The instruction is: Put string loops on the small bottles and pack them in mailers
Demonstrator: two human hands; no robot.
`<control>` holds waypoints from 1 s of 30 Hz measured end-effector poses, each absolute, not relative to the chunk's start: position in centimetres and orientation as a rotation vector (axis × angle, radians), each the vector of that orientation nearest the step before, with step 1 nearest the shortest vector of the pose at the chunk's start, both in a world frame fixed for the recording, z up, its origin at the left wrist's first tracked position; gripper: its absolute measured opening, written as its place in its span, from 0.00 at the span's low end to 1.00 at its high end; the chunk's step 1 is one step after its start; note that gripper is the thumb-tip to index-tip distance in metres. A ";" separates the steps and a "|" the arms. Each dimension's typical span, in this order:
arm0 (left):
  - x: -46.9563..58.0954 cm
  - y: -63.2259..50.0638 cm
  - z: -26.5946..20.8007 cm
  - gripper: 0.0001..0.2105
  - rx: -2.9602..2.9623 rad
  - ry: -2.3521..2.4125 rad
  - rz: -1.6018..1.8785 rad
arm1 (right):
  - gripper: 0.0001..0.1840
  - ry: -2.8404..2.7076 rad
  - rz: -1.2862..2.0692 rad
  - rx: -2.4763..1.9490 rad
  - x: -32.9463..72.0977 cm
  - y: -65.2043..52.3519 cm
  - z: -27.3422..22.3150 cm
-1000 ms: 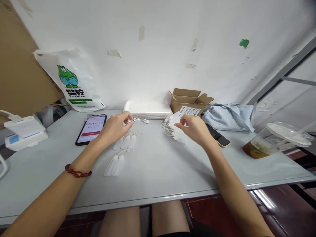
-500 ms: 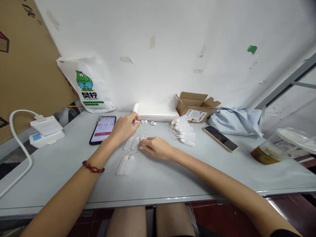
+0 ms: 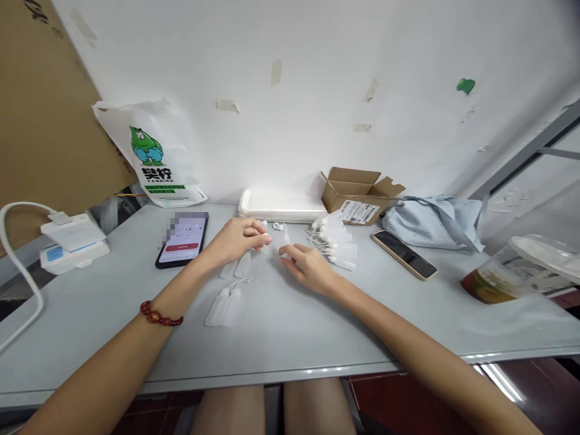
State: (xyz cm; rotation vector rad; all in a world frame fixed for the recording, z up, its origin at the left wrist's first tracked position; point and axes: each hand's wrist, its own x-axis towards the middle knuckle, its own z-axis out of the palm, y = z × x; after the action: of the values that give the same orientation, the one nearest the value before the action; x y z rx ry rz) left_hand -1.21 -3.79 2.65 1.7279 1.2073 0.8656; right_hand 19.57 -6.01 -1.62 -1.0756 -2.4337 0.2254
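My left hand (image 3: 240, 240) is closed in a pinch over the middle of the table, with a small white piece at its fingertips, perhaps a cap. A short gap to the right, my right hand (image 3: 308, 266) is closed on a translucent tag, whose upper part (image 3: 284, 233) shows beyond the fingers. Below the left hand lies a pair of translucent tags (image 3: 223, 307) with white string loops; more tags (image 3: 243, 264) are partly hidden by that hand. Small white round caps (image 3: 279, 227) sit behind my hands. Several tags with strings are heaped in a pile (image 3: 338, 241) to the right.
A lit phone (image 3: 183, 240) lies at left, a dark phone (image 3: 404, 255) at right. Along the wall stand a white bag (image 3: 154, 157), a stack of white trays (image 3: 285, 205), an open cardboard box (image 3: 357, 193) and a blue cloth (image 3: 430, 220). A plastic cup (image 3: 493, 272) tilts at far right.
My right hand has moved right and up, away from the tags on the left, with a translucent tag now in its fingers. My left hand has shifted slightly right and down.
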 end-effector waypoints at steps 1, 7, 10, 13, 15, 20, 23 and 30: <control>-1.1 -3.9 2.6 0.12 1.695 1.166 0.858 | 0.11 -2.408 0.236 -1.046 19.6 -6.1 -1.6; -0.8 -4.0 2.4 0.16 1.562 1.043 0.879 | 0.09 -2.342 0.331 -0.900 19.5 -6.8 -1.4; -0.8 -4.0 2.4 0.16 1.554 0.986 0.846 | 0.09 -2.356 0.385 -0.858 19.6 -7.0 -1.2; -0.7 -4.1 2.6 0.13 1.535 1.000 0.847 | 0.09 -2.372 0.451 -0.834 19.7 -7.0 -1.0; -0.6 -4.2 2.7 0.11 1.550 1.015 0.840 | 0.08 -2.381 0.501 -0.819 19.8 -7.0 -0.9; -0.5 -4.2 2.8 0.08 1.678 1.032 0.806 | 0.05 -2.198 0.904 -0.826 20.0 -6.8 -0.1; -0.5 -4.3 2.9 0.09 1.697 1.031 0.853 | 0.01 -1.785 1.481 -0.723 20.1 -6.5 0.5; -0.2 -4.7 2.9 0.14 1.574 0.981 0.984 | 0.06 -1.190 2.045 -0.571 20.0 -6.3 0.8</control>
State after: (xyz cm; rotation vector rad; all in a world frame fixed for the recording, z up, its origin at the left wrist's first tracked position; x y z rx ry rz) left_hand -0.24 -4.71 2.88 1.5739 0.9807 0.9838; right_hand 20.00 -6.33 0.81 -0.5706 -1.1902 2.0446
